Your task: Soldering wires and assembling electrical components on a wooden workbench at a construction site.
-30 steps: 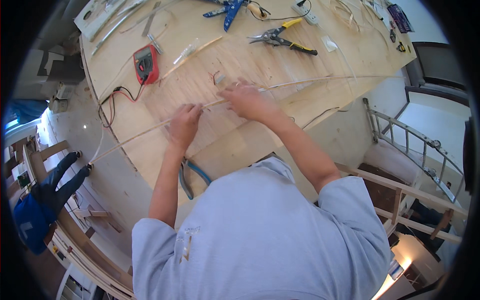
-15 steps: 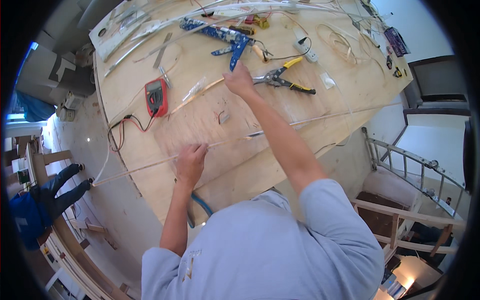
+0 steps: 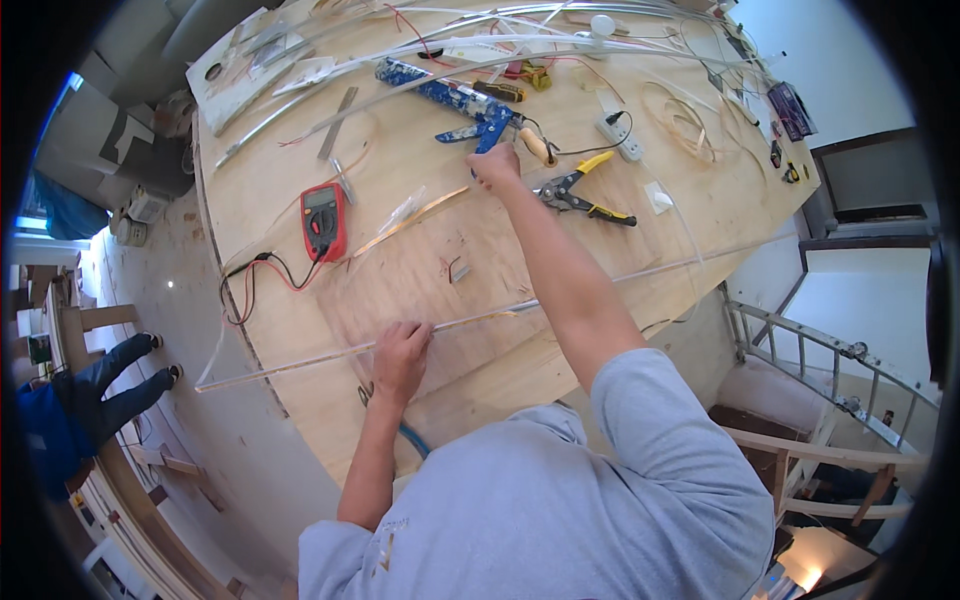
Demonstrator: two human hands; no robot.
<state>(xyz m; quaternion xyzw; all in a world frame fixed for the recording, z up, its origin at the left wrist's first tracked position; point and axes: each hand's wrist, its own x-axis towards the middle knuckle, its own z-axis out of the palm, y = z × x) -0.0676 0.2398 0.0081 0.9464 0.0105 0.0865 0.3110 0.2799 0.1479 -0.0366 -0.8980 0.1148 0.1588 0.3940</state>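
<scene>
My left hand (image 3: pixel 402 360) is closed on a long, thin, pale strip (image 3: pixel 300 365) that runs across the near part of the wooden table and past its left edge. Farther off, my right hand (image 3: pixel 496 167) grips the handle of a blue, paint-spattered caulking gun (image 3: pixel 450 97) lying on the table. Yellow-and-black tin snips (image 3: pixel 580 192) rest just right of that hand. A narrow golden strip (image 3: pixel 412 222) lies to its left, beside a small clear plastic packet (image 3: pixel 403 208).
A red multimeter (image 3: pixel 324 222) with leads lies on the left. A white power strip (image 3: pixel 620 135) and coiled tape (image 3: pixel 690 130) are at the right, long profiles (image 3: pixel 290 100) at the back. A ladder (image 3: pixel 830 365) stands right; a person (image 3: pixel 90 410) is at far left.
The view has shifted slightly, so the table appears lower and farther right. My right hand sits a little higher on the caulking gun's handle. My left hand stays on the pale strip.
</scene>
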